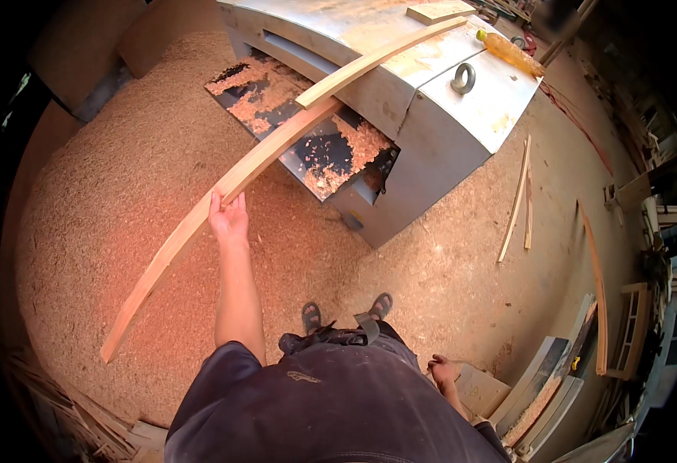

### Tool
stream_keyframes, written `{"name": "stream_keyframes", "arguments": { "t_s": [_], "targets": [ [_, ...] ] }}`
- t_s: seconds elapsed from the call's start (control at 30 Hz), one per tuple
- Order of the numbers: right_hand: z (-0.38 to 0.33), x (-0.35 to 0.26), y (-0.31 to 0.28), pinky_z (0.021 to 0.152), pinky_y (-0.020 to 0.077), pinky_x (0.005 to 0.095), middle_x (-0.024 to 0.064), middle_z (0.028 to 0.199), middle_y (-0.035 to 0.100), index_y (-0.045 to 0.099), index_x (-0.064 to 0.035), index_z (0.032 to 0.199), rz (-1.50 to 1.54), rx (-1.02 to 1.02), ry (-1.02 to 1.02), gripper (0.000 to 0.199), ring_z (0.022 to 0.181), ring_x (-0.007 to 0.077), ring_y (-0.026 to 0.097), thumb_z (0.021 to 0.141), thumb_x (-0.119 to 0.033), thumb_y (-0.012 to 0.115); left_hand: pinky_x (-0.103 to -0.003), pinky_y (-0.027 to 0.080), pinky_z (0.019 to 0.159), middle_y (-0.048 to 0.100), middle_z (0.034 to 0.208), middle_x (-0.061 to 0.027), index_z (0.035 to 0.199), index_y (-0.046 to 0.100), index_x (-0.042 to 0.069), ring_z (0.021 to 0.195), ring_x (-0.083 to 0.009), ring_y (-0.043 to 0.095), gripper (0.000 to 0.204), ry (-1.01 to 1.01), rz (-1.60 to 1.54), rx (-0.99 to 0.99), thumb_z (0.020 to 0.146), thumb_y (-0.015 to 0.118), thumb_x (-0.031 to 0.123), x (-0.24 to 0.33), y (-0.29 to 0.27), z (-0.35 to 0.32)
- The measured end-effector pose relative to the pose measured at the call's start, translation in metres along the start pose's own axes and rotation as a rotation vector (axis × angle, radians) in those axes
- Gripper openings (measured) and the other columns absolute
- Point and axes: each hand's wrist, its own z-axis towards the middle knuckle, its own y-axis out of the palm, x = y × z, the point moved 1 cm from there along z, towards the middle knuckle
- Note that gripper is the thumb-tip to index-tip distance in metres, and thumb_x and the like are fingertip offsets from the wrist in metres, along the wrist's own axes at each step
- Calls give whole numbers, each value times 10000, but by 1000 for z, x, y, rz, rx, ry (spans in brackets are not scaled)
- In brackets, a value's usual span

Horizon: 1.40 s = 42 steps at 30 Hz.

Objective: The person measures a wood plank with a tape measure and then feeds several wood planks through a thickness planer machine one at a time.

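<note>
My left hand (229, 218) is stretched forward and grips a long pale wooden board (170, 250) near its middle. The board slants from the lower left up toward the outfeed table of a grey metal planer (419, 131), whose dark table is covered with wood shavings (354, 143). A second long wooden strip (377, 59) lies across the top of the planer. My right hand (442, 371) hangs low beside my hip, fingers loosely curled, holding nothing that I can see.
Thick sawdust (107, 193) covers the floor around the planer. An orange plastic bottle (511, 52) lies on the planer top. Thin wood strips (517, 202) lie on the ground to the right. Stacked boards and frames (555, 386) stand at lower right, offcuts at lower left.
</note>
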Motion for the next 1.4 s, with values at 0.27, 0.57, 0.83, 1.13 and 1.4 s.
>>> {"name": "stream_keyframes", "arguments": {
  "t_s": [0.27,0.57,0.83,1.13,1.4],
  "targets": [
    [-24,79,20,866,517,317,215,1090,685,617,60,1199,-58,-113,133,473,1022,277,664,755,-98,664,-503,309,1134,578,1268,-126,1196,540,19,1258,-319,493,338,20,-6,40,899,648,139,-6,9,-2],
    [-41,55,31,827,529,316,198,1108,682,600,62,1222,113,-32,122,434,958,249,675,802,-34,648,-516,384,1088,579,1242,-154,1212,518,16,1208,-340,523,365,23,-79,25,882,656,89,-2,-1,14],
    [-45,25,29,766,538,303,194,1052,690,576,87,1233,78,-16,54,438,869,211,677,808,-9,630,-510,406,1074,594,1224,-152,1201,522,-9,1192,-328,540,385,68,-104,49,857,677,64,13,-8,13],
    [-52,-8,14,724,538,295,190,1035,692,570,89,1238,10,-45,73,449,847,219,679,799,10,622,-536,421,1046,620,1172,-151,1177,535,3,1137,-332,575,363,118,-142,79,846,676,54,36,-21,14],
    [-49,-10,14,793,547,319,211,1041,693,577,77,1236,77,-34,72,465,915,256,685,789,-33,645,-537,420,1040,606,1185,-151,1163,531,-3,1143,-339,564,365,154,-107,88,837,681,65,40,-17,7]
  ]
}}
